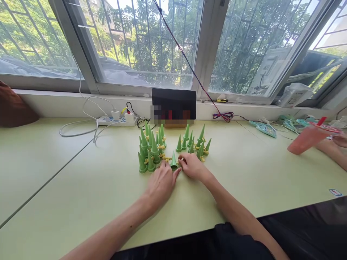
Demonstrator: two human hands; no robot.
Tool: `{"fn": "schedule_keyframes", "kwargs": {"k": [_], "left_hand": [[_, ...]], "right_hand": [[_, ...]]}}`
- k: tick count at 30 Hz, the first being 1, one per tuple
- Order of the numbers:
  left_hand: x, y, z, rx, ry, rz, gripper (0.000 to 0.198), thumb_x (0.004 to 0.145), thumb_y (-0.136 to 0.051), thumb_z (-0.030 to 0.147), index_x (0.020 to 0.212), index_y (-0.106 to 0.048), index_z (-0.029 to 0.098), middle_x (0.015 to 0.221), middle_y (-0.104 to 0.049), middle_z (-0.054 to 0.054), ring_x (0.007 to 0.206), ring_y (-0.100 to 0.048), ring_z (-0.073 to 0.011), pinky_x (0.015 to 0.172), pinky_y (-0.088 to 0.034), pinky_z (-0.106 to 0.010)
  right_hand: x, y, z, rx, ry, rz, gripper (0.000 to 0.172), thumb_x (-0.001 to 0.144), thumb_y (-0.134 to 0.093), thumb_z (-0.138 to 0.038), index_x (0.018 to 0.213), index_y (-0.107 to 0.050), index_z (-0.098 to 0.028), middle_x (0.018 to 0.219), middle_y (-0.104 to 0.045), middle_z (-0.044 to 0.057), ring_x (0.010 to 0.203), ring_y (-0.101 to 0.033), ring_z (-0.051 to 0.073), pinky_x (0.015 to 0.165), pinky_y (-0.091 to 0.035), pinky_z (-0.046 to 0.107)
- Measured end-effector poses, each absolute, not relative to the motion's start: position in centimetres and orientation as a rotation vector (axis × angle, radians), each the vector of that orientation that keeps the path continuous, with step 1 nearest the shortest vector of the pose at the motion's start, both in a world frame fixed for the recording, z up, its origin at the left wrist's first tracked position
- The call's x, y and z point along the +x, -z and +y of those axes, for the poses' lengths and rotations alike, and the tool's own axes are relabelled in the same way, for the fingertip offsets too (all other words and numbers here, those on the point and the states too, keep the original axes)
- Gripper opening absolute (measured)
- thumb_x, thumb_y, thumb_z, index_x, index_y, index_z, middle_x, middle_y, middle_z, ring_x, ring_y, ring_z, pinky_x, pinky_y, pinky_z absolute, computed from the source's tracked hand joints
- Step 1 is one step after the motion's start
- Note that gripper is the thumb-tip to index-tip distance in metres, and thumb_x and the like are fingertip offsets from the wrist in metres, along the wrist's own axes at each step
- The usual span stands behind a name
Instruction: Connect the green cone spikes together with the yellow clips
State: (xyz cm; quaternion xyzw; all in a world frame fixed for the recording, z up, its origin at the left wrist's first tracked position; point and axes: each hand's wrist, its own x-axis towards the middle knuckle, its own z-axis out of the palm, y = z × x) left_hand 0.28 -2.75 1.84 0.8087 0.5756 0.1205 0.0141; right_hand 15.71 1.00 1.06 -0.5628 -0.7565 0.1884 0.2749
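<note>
A small green cone [174, 161] is tilted between my hands, its dark hollow base turned toward me. My left hand [162, 180] is curled at its left side, the thumb stretched below the base; the fingertips are partly hidden. My right hand [192, 166] pinches close to the cone's right side, and what lies between the fingertips is too small to name. Left of my hands stands a tight cluster of similar green cones [154, 146] with small yellow pieces on them. To the right is a looser group of green cones [201, 133], also with yellow pieces [202, 158].
Behind the cones a dark screen [174, 99] leans near the window. A power strip [116, 120] with cables lies at the back left, a bundled cable [223, 116] at the back right. Far right, another person's hand [338, 139] is near a red drink cup [307, 137].
</note>
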Motion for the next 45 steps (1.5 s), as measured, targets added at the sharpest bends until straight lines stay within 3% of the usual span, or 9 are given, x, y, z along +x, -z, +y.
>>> {"fn": "schedule_keyframes", "kwargs": {"k": [6,10,16,22,26,28,35,45], "left_hand": [[0.1,-1.9,-2.4,2.535,-0.571,1.739,0.042,0.097,-0.038,0.043,0.109,-0.059,0.007,0.116,-0.058,-0.018,0.077,-0.069,-0.0235,0.060,-0.050,-0.032],[0.0,-1.6,-2.2,2.600,-0.746,1.559,0.040,0.097,-0.040,0.040,0.121,-0.054,0.011,0.131,-0.053,-0.017,0.091,-0.069,-0.0250,0.068,-0.054,-0.033],[0.0,-1.4,-2.0,2.624,-0.850,1.285,0.035,0.095,-0.043,0.029,0.128,-0.048,0.017,0.138,-0.051,-0.011,0.103,-0.066,-0.0239,0.084,-0.054,-0.035],[-0.1,-1.6,-1.9,2.614,-0.864,1.307,0.035,0.094,-0.044,0.027,0.128,-0.048,0.020,0.138,-0.051,-0.010,0.095,-0.067,-0.0216,0.080,-0.054,-0.034],[-0.3,-1.8,-1.7,2.593,-0.786,1.456,0.029,0.094,-0.043,0.033,0.119,-0.054,0.021,0.129,-0.052,-0.010,0.066,-0.064,-0.0151,0.065,-0.051,-0.032],[-0.4,-1.8,-1.6,2.595,-0.749,1.495,0.028,0.095,-0.042,0.035,0.116,-0.056,0.022,0.121,-0.054,-0.008,0.061,-0.061,-0.0136,0.061,-0.049,-0.031],[-0.4,-1.5,-1.2,2.605,-0.617,1.599,0.032,0.095,-0.040,0.040,0.114,-0.059,0.022,0.101,-0.055,-0.008,0.065,-0.061,-0.0166,0.055,-0.043,-0.027],[-0.7,-1.0,-0.6,2.574,-0.629,1.545,0.031,0.095,-0.041,0.036,0.108,-0.067,0.023,0.092,-0.058,-0.007,0.071,-0.062,-0.0183,0.062,-0.045,-0.029]], "right_hand": [[15.8,-1.0,1.1,-1.401,-0.477,-2.039,0.022,0.088,-0.045,-0.011,0.071,-0.057,-0.018,0.072,-0.064,0.003,0.064,-0.053,0.013,0.060,-0.036,0.023],[15.6,-1.5,1.0,-1.360,-0.479,-1.906,0.032,0.096,-0.040,-0.024,0.067,-0.051,-0.019,0.059,-0.055,-0.001,0.053,-0.047,0.012,0.056,-0.033,0.023],[15.3,-2.1,0.8,-1.233,-0.523,-1.837,0.027,0.096,-0.041,-0.030,0.079,-0.058,-0.019,0.066,-0.059,-0.001,0.057,-0.050,0.012,0.058,-0.036,0.023],[15.3,-1.9,0.7,-1.201,-0.541,-1.800,0.023,0.094,-0.044,-0.026,0.077,-0.057,-0.019,0.067,-0.059,0.000,0.055,-0.051,0.012,0.058,-0.039,0.023],[15.4,-1.8,0.7,-1.220,-0.505,-1.765,0.021,0.093,-0.044,-0.027,0.078,-0.057,-0.019,0.068,-0.059,0.000,0.056,-0.053,0.012,0.059,-0.041,0.024],[15.4,-1.8,0.7,-1.245,-0.492,-1.766,0.022,0.093,-0.043,-0.027,0.076,-0.055,-0.019,0.068,-0.058,0.000,0.056,-0.053,0.012,0.059,-0.041,0.024],[15.6,-1.6,0.8,-1.297,-0.489,-1.813,0.027,0.095,-0.041,-0.028,0.071,-0.049,-0.020,0.065,-0.058,0.000,0.053,-0.054,0.012,0.056,-0.038,0.024],[15.8,-2.0,0.6,-1.309,-0.349,-1.779,0.032,0.096,-0.044,-0.035,0.069,-0.054,-0.020,0.062,-0.059,0.000,0.056,-0.053,0.013,0.059,-0.039,0.024]]}}
